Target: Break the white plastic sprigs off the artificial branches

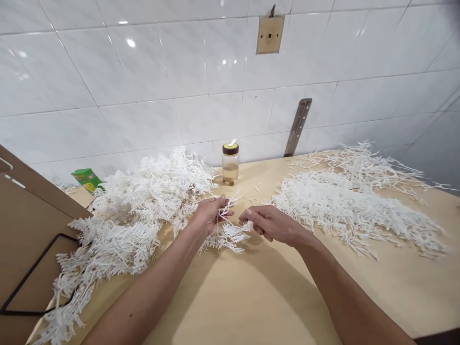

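My left hand (210, 214) pinches a thin white branched plastic sprig (226, 207) between thumb and fingers, and its tips stick out toward the right. Just to the right is my right hand (268, 222), its thumb pressed against the curled fingers. Whether those fingers grip a strand is too small to tell. Below the hands, a small bunch of white sprigs (228, 237) lies on the table. A large heap of tangled white sprigs (158, 191) spreads to the left of my left hand. Beyond my right hand lies a flatter pile of white sprigs (345, 201).
A lidded jar of liquid (230, 167) stands near the tiled wall. A cardboard box (32, 239) and a green packet (87, 179) are at the left. Looser white strands (373, 165) lie at the back right. A metal bracket (299, 125) leans against the wall behind the wooden table (266, 306).
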{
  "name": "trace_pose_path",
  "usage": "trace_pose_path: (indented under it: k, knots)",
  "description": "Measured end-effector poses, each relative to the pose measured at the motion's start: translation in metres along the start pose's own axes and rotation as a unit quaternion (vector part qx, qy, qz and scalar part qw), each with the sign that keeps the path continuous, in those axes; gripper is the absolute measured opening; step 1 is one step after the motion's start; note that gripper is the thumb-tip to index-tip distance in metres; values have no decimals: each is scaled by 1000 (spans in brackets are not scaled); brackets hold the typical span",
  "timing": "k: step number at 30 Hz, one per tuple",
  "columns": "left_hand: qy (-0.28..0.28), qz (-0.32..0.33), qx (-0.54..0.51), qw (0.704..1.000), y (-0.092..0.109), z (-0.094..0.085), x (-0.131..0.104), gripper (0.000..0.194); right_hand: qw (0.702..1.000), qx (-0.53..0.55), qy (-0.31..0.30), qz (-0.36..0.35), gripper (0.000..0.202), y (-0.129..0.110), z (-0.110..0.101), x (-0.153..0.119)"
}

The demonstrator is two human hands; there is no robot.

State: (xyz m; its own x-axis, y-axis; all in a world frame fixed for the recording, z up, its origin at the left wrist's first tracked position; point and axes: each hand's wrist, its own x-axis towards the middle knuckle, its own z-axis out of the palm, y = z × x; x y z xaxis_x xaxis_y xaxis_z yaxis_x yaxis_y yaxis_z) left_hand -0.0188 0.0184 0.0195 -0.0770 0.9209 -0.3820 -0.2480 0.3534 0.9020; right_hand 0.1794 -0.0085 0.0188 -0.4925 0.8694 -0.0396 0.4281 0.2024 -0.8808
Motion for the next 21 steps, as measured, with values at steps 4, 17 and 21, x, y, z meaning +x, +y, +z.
trace_pose_path:
  k: [4,17,21]
  knots:
    - [13,2,2,1000,-2,0,3,11,999,36,-36,-14,55,-3,-3,-2]
    - [-97,17,-3,995,-3,5,-9,31,984,109,142,-13,38,14,4,11]
    - [-160,49,21,986,-3,4,-14,40,973,143,182,2,42,16,5,15]
